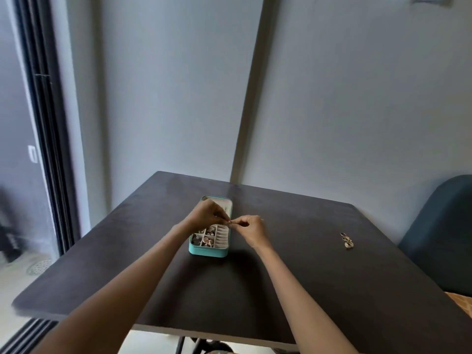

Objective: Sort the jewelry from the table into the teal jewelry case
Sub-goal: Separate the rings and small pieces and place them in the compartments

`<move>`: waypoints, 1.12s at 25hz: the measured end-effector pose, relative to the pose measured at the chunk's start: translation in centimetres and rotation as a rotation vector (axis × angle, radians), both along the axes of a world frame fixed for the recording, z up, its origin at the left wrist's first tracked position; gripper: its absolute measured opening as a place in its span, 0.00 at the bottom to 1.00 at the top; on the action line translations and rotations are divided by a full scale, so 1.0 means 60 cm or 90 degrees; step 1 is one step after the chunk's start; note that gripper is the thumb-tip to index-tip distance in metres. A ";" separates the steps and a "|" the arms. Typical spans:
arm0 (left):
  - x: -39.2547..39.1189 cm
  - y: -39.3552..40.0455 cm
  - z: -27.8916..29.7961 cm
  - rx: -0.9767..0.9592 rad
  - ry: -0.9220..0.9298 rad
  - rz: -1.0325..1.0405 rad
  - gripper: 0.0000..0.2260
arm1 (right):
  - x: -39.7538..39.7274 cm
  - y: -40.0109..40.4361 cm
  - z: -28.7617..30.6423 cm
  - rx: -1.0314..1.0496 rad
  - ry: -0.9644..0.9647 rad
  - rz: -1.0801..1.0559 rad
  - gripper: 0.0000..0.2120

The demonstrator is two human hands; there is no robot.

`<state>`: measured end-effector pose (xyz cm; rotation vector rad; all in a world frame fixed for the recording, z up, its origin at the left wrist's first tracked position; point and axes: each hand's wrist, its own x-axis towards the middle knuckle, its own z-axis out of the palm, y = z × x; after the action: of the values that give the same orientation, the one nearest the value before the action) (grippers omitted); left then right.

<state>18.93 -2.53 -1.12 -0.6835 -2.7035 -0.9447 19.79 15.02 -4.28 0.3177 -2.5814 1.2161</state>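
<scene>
- Head view, item one: teal jewelry case (pixel 208 252), lid open, lying on the dark table (pixel 281 277) near its middle. Left-hand compartments hold mixed gold-toned pieces; the slotted section on the right looks unfilled.
- Item two: left hand (pixel 205 213) and right hand (pixel 249 227), fingertips meeting above the case's right edge, both pinching one small piece (pixel 230 222); too small to identify.
- Item three: loose jewelry (pixel 346 240), a short gold cluster on the table, well apart from the case, toward the teal chair (pixel 439 233).
- Risk: the pinched piece sits over the case rim; a slip probably drops it onto the table or into the wrong compartment.
- Risk: a forearm brushing the light case could shift it or spill it.
- Risk: the far cluster may be overlooked.
</scene>
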 end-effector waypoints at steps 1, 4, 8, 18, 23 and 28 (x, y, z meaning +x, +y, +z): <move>0.002 -0.007 -0.003 -0.011 0.007 0.018 0.07 | -0.003 -0.010 0.002 0.042 -0.006 -0.011 0.07; -0.001 -0.005 -0.019 -0.035 0.010 0.045 0.06 | -0.003 -0.024 0.003 0.147 -0.016 -0.052 0.07; -0.006 -0.003 -0.027 -0.039 0.013 0.073 0.05 | -0.008 -0.031 0.000 0.122 -0.059 -0.089 0.06; -0.004 -0.006 -0.014 -0.204 0.116 0.054 0.08 | -0.013 -0.038 0.011 0.201 -0.075 -0.069 0.08; -0.003 -0.003 -0.019 -0.253 0.101 0.049 0.08 | -0.011 -0.038 0.002 0.157 -0.060 -0.068 0.07; -0.002 -0.007 -0.007 -0.225 0.065 0.042 0.09 | -0.012 -0.038 -0.010 0.060 -0.070 -0.083 0.07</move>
<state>18.79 -2.98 -1.57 -0.6754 -2.8058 -0.4060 19.05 12.77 -4.88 0.1013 -2.7103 1.0971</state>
